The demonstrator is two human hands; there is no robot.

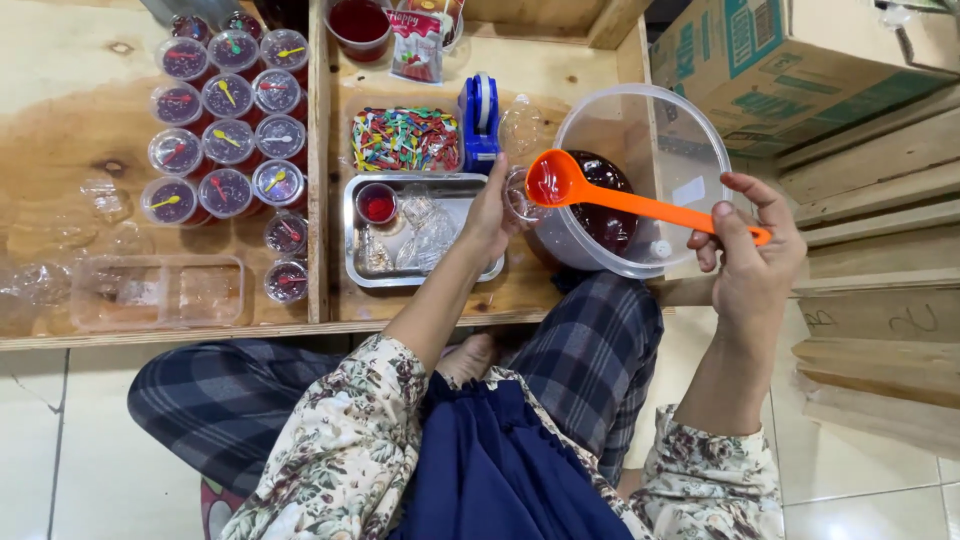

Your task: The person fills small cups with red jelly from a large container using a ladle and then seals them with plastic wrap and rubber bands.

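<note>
Right hand (750, 265) grip closed on orange ladle (600, 193), left hand (493, 215) gripping small clear cup (519, 192) beside bowl (690, 150)

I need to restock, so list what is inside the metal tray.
The metal tray holds one small cup of red liquid at its left and a heap of empty clear cups. The left hand covers its right end, so anything there is hidden.

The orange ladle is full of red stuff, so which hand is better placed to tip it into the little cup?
Probably the right hand: it grips the orange ladle by its handle, while the left hand steadies the small clear cup under the bowl.
</note>
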